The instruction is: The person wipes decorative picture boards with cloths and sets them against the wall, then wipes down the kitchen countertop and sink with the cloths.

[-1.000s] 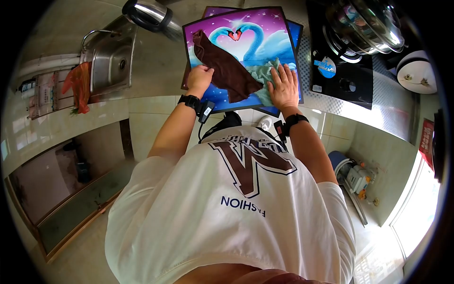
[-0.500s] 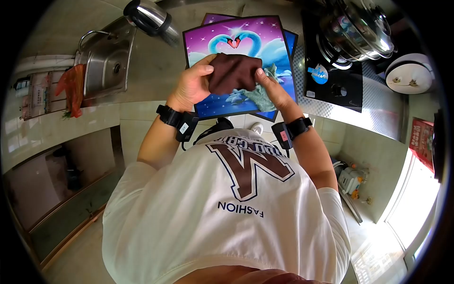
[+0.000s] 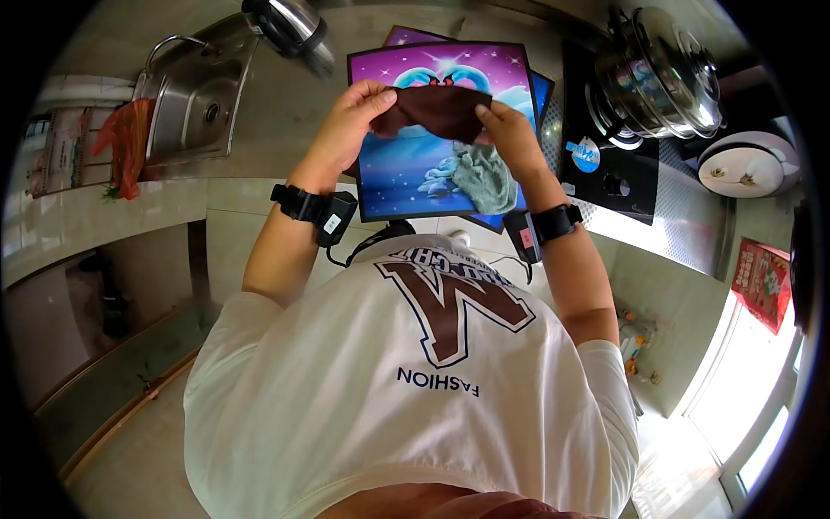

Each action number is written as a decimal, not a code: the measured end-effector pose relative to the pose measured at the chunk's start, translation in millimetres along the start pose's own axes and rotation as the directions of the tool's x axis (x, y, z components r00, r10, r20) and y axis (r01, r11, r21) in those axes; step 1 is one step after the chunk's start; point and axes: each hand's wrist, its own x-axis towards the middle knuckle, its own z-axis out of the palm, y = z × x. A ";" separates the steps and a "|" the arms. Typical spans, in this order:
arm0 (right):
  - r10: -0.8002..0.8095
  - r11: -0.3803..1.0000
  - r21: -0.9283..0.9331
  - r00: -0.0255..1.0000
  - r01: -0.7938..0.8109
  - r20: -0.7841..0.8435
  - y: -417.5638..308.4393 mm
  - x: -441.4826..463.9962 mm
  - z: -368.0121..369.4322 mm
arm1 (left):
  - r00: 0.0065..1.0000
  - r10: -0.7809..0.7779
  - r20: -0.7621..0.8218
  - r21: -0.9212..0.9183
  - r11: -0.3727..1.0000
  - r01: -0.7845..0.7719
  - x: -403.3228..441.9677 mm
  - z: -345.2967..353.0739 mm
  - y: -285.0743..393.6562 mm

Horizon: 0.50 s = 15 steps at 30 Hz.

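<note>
Between my hands a dark brown cloth (image 3: 437, 113) is stretched out above the mat. My left hand (image 3: 361, 114) pinches its left end, thumb on top. The upper right corner is gripped by my right hand (image 3: 510, 130). Below the brown cloth, a crumpled grey-green cloth (image 3: 486, 177) lies on the lower right of the mat with the swan picture (image 3: 389, 177). The brown cloth covers part of the swans. Each wrist wears a black strap with a small box.
A steel sink (image 3: 186, 121) and an electric kettle (image 3: 290, 30) are on the left. To the right are a black cooktop (image 3: 618, 186), a stacked steel pot (image 3: 661, 73) and a round white appliance (image 3: 749, 166). A red plastic bag (image 3: 128, 143) hangs by the sink.
The brown cloth has been raised and spread wider, into a longer strip. Both hands have moved up, and more of the grey-green cloth shows.
</note>
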 end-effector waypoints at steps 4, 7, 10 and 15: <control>-0.232 0.921 0.319 0.973 0.223 -0.012 -7.4 7.7 9.3 | 0.999 0.037 0.012 -0.227 0.973 -0.034 -11.9 23.9 24.0; -0.147 0.959 0.248 0.989 0.138 0.018 -0.6 6.5 10.8 | 0.995 0.082 0.053 -0.175 0.982 -0.072 -7.1 13.2 12.7; -0.066 0.996 -0.056 0.996 0.063 -0.063 14.9 10.9 -2.2 | 0.990 0.133 -0.048 -0.151 0.979 -0.139 -4.9 -0.3 1.9; -0.164 0.874 -0.474 0.983 0.106 -0.083 8.9 4.9 -5.7 | 0.993 0.053 -0.102 -0.133 0.989 -0.067 -11.3 -22.1 -6.4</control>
